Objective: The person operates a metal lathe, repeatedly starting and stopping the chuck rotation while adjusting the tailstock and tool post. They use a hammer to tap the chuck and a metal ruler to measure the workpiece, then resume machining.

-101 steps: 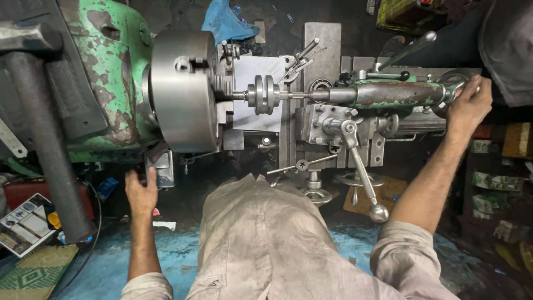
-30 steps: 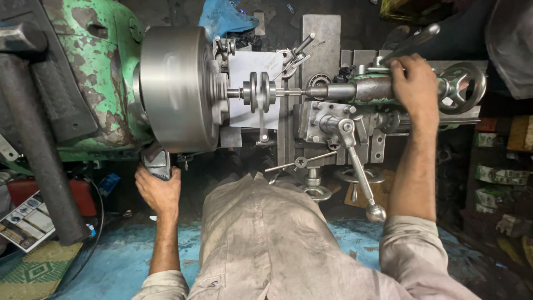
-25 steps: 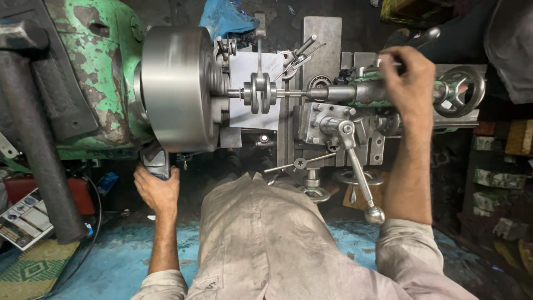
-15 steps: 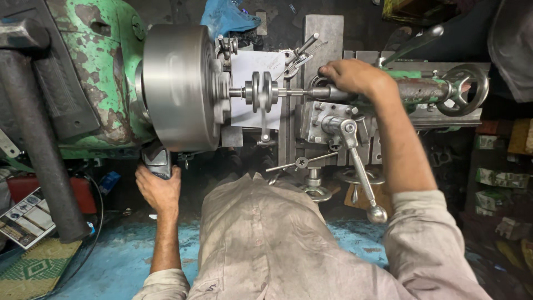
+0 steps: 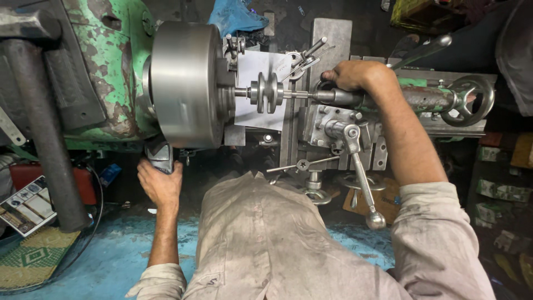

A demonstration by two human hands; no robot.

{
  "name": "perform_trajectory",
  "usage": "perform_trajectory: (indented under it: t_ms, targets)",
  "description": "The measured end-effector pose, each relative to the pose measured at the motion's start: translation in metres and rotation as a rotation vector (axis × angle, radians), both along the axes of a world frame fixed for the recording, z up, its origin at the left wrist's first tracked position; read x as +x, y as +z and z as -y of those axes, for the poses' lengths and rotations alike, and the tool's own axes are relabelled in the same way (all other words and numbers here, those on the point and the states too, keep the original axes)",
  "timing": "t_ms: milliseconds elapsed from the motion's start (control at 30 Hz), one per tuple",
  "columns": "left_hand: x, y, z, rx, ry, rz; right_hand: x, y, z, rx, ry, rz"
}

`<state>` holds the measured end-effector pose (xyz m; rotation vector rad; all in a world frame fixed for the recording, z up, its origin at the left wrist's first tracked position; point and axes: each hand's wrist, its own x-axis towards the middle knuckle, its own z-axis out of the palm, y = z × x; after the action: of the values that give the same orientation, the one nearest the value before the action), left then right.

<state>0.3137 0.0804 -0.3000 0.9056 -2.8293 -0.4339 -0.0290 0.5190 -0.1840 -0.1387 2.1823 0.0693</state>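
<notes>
Dim workshop, lit from overhead, sharp at the centre

Soft glare streaks the steel chuck (image 5: 186, 83) above the left hand (image 5: 160, 186); deep shadow swallows the clutter right of the right hand (image 5: 352, 75). Wide-angle bending curves the edges, and the sleeves nearest the camera look slightly soft.

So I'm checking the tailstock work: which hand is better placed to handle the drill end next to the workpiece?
Probably the right hand: it already rests on the tailstock barrel, just beside the workpiece. The left hand is down at a lever under the chuck.
</notes>
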Motion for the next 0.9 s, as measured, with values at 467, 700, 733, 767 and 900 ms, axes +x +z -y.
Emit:
perform_trajectory:
  t_ms: [467,700,733,767,900]
  targets:
    - [-0.001,0.000,-0.001,0.007,-0.009,-0.025,0.001,0.005,0.001,0.001,0.006,-0.030]
    - [-0.001,0.000,0.001,0.021,0.005,0.007,0.004,0.009,0.005,0.021,-0.069,0.008]
    - [-0.001,0.000,0.001,0.035,0.015,0.022,0.004,0.009,0.005,0.012,-0.057,0.005]
    - [-0.001,0.000,0.001,0.033,0.013,0.018,0.003,0.009,0.005,0.004,-0.046,0.002]
    - [-0.001,-0.001,0.001,0.016,0.002,-0.002,0.002,0.006,0.004,-0.006,-0.027,-0.027]
